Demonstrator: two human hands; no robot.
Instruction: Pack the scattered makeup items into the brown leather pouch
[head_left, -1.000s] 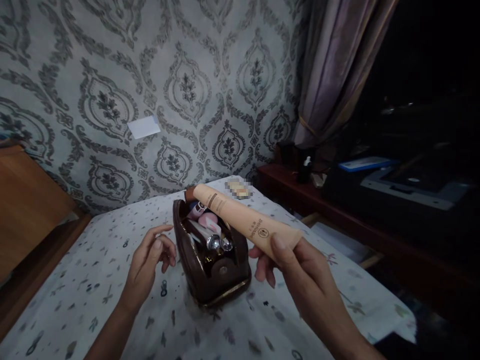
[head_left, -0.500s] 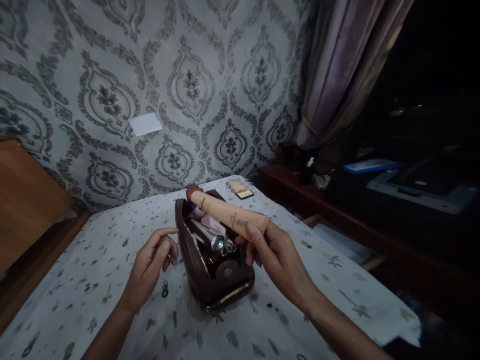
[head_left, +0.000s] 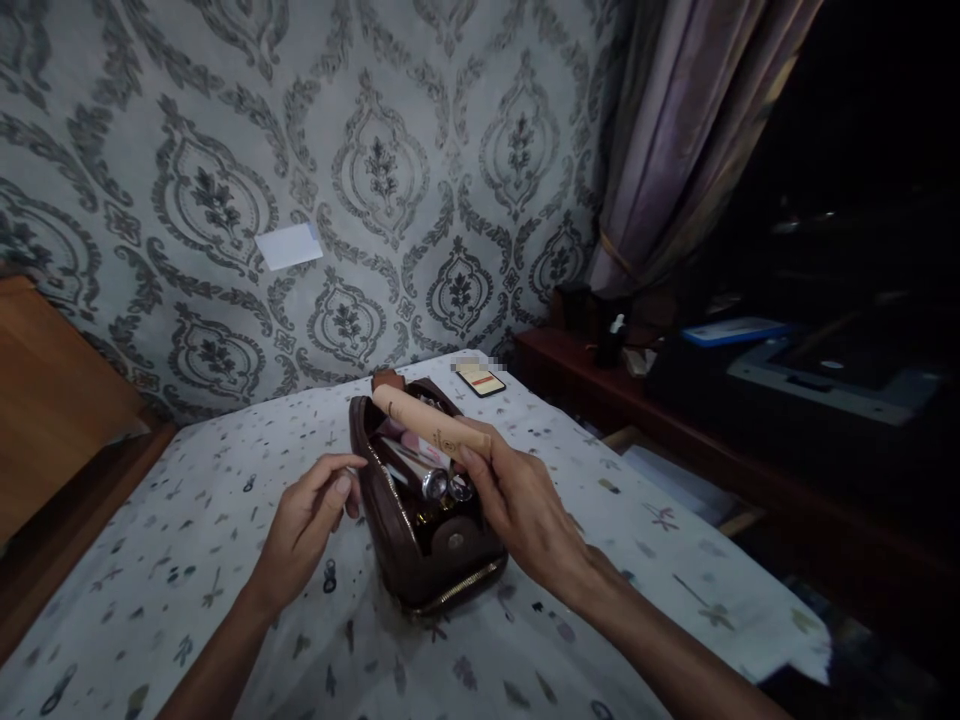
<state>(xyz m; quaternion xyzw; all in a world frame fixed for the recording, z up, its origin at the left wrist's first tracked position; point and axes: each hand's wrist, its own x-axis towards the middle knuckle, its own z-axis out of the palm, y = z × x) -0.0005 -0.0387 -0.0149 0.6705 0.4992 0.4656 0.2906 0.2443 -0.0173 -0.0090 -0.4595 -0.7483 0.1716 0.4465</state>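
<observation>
My right hand [head_left: 517, 495] grips the end of a peach-coloured cosmetic tube [head_left: 427, 420], which lies at a slant over the open top of a dark brown zippered bag [head_left: 390, 525]. Inside the bag are several items, among them a silver round-ended piece [head_left: 433, 484] and something pink and white. My left hand [head_left: 311, 515] is beside the bag's left wall, fingers loosely bent and holding nothing. Its index fingertip reaches the zipper edge; whether it touches cannot be told.
The bag stands on a white patterned sheet [head_left: 247, 570]. Farther back lies a phone [head_left: 480, 379]. A wooden panel [head_left: 60, 400] is at left; at right run a dark red ledge [head_left: 570, 365] and an open drawer [head_left: 675, 480]. Patterned wall behind.
My right hand has moved left and inward with the tube, which is now lower over the bag and turned a little. My left hand has shifted slightly toward the bag's edge.
</observation>
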